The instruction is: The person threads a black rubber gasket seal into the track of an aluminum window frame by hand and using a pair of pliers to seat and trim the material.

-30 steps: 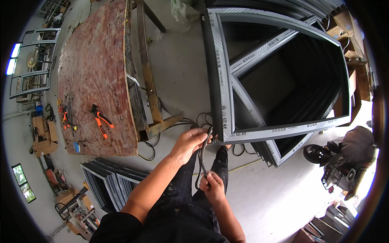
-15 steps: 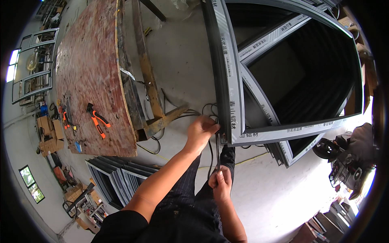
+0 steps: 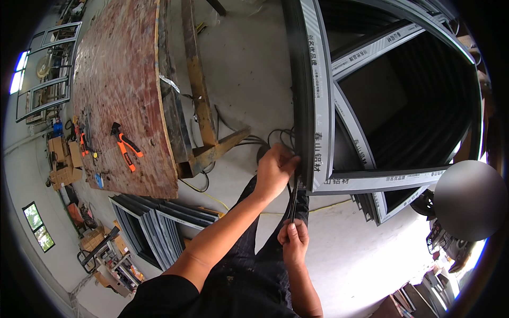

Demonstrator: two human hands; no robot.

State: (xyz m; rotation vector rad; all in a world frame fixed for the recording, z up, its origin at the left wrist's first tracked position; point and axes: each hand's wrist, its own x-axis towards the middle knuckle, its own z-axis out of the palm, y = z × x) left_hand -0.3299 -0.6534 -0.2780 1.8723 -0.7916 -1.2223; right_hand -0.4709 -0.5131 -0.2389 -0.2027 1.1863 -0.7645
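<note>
Beside the frame [image 3: 322, 122], the left hand [image 3: 275, 170] is pinching a dark strip [image 3: 294, 202], the right hand [image 3: 295, 239] gripping it lower, ideally untwisted.

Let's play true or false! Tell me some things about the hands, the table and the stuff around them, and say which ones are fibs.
1. The right hand holds a dark strip. True.
2. The left hand is resting on the table. False: it is beside the big frame, near the corner closest to the person.
3. The orange and black pliers lie on the table. True.
4. The table top is bright green. False: it is reddish brown.
5. The pliers are in the right hand. False: only the strip shows there.
</note>
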